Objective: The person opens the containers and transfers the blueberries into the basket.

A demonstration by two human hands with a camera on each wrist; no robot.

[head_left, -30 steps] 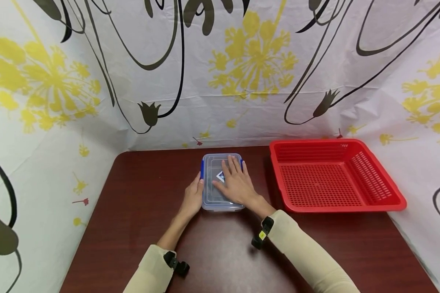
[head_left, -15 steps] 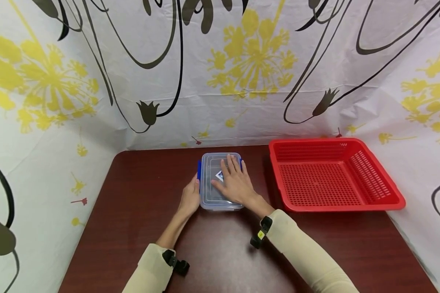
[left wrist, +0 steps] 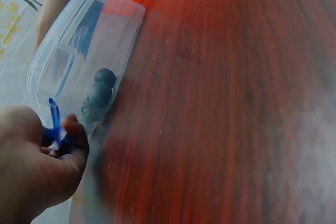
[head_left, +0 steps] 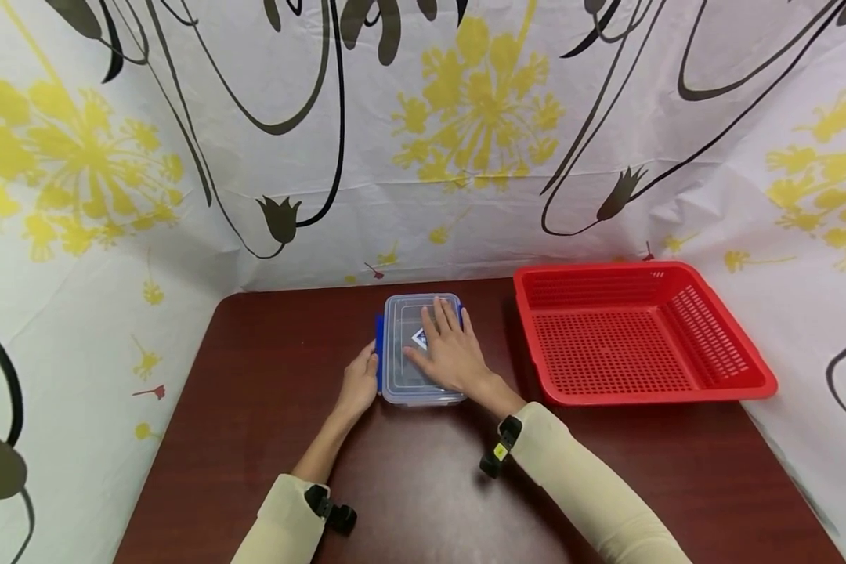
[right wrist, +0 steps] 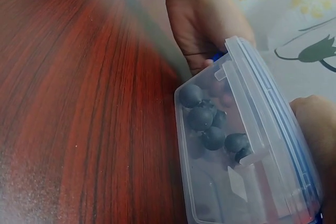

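The left hand (head_left: pixel 357 385) is shifting outward, pinching the blue latch (head_left: pixel 379 337); the spread right hand (head_left: pixel 454 354) is pressing the lid (head_left: pixel 400 362); slackening there could let the box (right wrist: pixel 210 177) slide.

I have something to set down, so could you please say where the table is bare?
Bare table lies left of the left hand, between the sleeves, and in front of the red basket. It's crowded at the lidded box, under the right hand; a narrow strip separates box and basket.
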